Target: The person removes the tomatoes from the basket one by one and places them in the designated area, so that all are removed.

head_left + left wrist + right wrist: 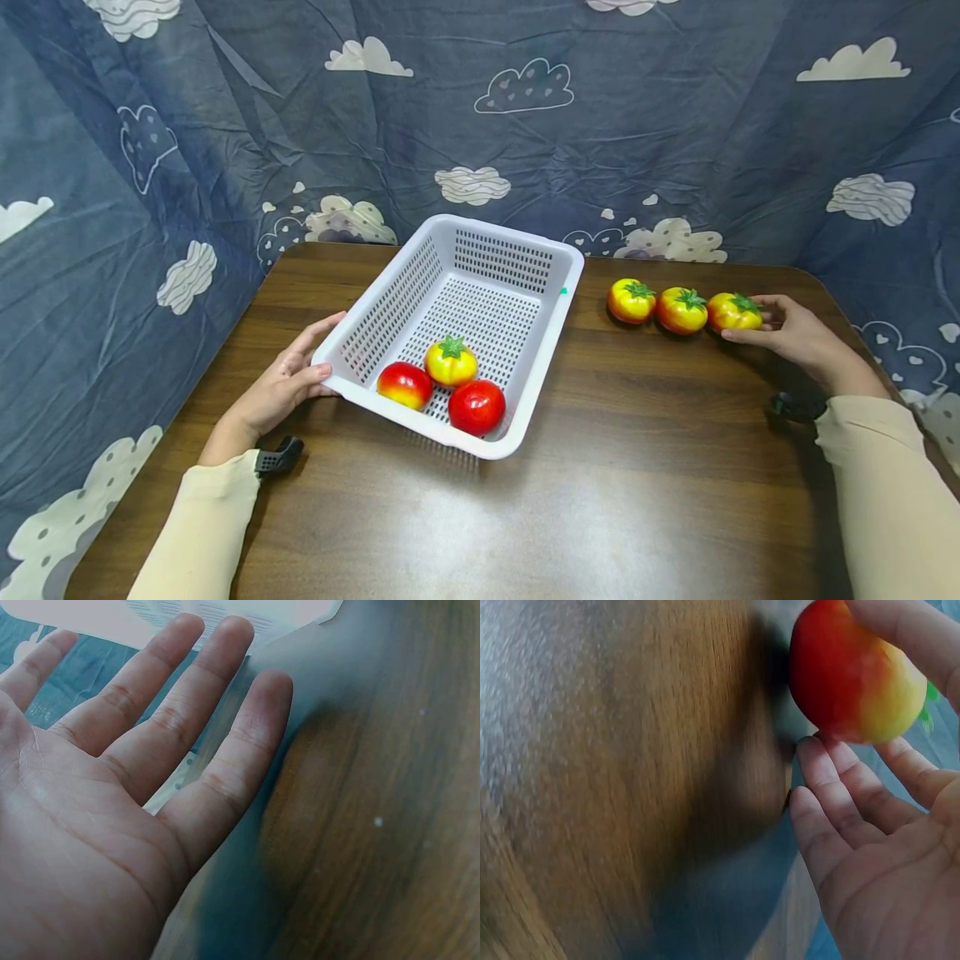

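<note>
On the right side of the table, my right hand holds the end tomato of a row of three. In the right wrist view the thumb lies against one side of this red-and-yellow tomato, with fingertips at the opposite side. My left hand touches the near left corner of a white perforated basket, its thumb by the rim. The left wrist view has its fingers extended toward the basket wall. Inside the basket lie a yellow tomato and two redder ones.
Two more red-and-yellow tomatoes, a middle one and a left one, sit close together between the basket and my right hand. The brown wooden table ends at a blue cloud-patterned cloth along its back and sides.
</note>
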`<state>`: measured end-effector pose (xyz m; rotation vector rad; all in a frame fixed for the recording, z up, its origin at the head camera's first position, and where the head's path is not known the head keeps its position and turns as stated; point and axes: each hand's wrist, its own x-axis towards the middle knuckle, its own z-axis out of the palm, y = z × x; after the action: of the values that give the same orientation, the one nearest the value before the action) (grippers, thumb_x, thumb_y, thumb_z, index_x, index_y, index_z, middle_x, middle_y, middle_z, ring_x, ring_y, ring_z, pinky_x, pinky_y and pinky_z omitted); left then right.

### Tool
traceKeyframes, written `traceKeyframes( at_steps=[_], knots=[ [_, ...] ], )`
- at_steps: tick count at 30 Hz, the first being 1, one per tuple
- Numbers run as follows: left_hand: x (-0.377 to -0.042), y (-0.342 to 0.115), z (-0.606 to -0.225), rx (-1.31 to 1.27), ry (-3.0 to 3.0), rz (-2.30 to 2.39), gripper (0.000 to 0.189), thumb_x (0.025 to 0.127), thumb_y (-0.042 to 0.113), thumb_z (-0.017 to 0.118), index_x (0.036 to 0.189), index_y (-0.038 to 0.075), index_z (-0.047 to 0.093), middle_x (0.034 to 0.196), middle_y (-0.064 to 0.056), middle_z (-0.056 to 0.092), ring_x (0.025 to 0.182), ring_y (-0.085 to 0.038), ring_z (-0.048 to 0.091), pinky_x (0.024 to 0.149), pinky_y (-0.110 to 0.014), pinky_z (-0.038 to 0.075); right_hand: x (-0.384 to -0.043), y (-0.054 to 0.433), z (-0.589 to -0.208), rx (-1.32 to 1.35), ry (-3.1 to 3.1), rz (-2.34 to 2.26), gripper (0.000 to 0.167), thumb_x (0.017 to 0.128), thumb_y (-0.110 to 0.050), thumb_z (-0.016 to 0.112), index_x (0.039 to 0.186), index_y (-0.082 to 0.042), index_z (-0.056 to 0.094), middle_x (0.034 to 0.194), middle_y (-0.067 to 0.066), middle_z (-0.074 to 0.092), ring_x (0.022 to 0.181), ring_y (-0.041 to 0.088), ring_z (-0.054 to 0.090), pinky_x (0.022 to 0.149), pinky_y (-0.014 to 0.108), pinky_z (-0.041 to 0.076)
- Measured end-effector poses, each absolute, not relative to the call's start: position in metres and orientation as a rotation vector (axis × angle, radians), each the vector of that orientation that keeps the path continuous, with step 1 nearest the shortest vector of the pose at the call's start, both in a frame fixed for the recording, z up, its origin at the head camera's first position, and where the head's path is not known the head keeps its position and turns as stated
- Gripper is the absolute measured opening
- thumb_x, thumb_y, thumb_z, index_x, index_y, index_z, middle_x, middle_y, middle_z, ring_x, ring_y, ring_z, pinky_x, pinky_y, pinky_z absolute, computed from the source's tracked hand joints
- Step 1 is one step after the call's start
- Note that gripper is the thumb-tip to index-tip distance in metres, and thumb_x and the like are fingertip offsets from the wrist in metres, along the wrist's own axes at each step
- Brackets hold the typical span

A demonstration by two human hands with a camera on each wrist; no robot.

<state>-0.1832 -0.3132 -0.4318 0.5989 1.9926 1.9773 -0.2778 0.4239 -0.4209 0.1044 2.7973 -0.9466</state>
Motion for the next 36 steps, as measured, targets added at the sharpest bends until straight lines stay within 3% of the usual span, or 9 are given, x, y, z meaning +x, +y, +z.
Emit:
traceKeyframes(
  at_steps=[4, 11, 20, 30, 34, 36],
  knots=[
    [-0.1839, -0.3132, -0.4328, 0.616, 1.975, 1.985, 0.072, 0.107, -0.002, 0.046, 0.171, 0.027, 0.026, 0.150, 0.002, 0.056, 0.122, -0.016, 0.069, 0.094, -0.032, 0.063, -0.2770, 0.4257, -0.4202, 0.089, 2.784, -0.950, 0.104, 0.100, -0.051, 0.073, 0.162, 0.013, 0.020, 0.151, 0.040, 0.039, 0.132, 0.050, 0.044, 0.082, 0.022, 0.039],
    [-0.1836, -0.3141, -0.4330, 0.625, 1.974, 1.988, 0.072, 0.107, -0.002, 0.046, 0.171, 0.027, 0.026, 0.149, 0.002, 0.056, 0.121, -0.015, 0.070, 0.094, -0.032, 0.063, -0.2761, 0.4264, -0.4180, 0.079, 2.749, -0.934, 0.105, 0.101, -0.054, 0.069, 0.163, 0.014, 0.017, 0.155, 0.041, 0.036, 0.135, 0.051, 0.042, 0.093, 0.035, 0.044],
    [-0.1835, -0.3133, -0.4326, 0.623, 1.965, 1.989, 0.073, 0.108, -0.002, 0.046, 0.171, 0.027, 0.025, 0.151, 0.002, 0.053, 0.122, -0.015, 0.069, 0.094, -0.032, 0.063, -0.2768, 0.4295, -0.4218, 0.087, 2.780, -0.924, 0.105, 0.102, -0.055, 0.068, 0.161, 0.018, 0.019, 0.152, 0.042, 0.040, 0.135, 0.053, 0.045, 0.077, 0.013, 0.036],
    [-0.1828, -0.3132, -0.4322, 0.613, 1.973, 1.989, 0.072, 0.108, -0.001, 0.045, 0.171, 0.027, 0.026, 0.151, 0.003, 0.054, 0.122, -0.016, 0.069, 0.094, -0.031, 0.063, -0.2749, 0.4275, -0.4214, 0.084, 2.801, -0.917, 0.102, 0.102, -0.055, 0.068, 0.159, 0.017, 0.024, 0.149, 0.043, 0.043, 0.133, 0.053, 0.047, 0.077, 0.015, 0.038],
    [-0.1832, -0.3131, -0.4321, 0.611, 1.976, 1.985, 0.072, 0.108, -0.001, 0.046, 0.171, 0.027, 0.025, 0.151, 0.002, 0.053, 0.122, -0.015, 0.069, 0.094, -0.031, 0.062, -0.2719, 0.4278, -0.4207, 0.083, 2.825, -0.927, 0.097, 0.102, -0.053, 0.068, 0.160, 0.014, 0.028, 0.147, 0.041, 0.047, 0.126, 0.046, 0.051, 0.070, 0.009, 0.039],
    [-0.1833, -0.3132, -0.4321, 0.612, 1.976, 1.984, 0.072, 0.108, -0.001, 0.046, 0.171, 0.027, 0.025, 0.151, 0.002, 0.053, 0.122, -0.015, 0.069, 0.094, -0.031, 0.062, -0.2704, 0.4293, -0.4199, 0.094, 2.822, -0.939, 0.097, 0.102, -0.054, 0.067, 0.161, 0.011, 0.027, 0.149, 0.040, 0.046, 0.125, 0.044, 0.050, 0.073, 0.011, 0.039]
  ],
)
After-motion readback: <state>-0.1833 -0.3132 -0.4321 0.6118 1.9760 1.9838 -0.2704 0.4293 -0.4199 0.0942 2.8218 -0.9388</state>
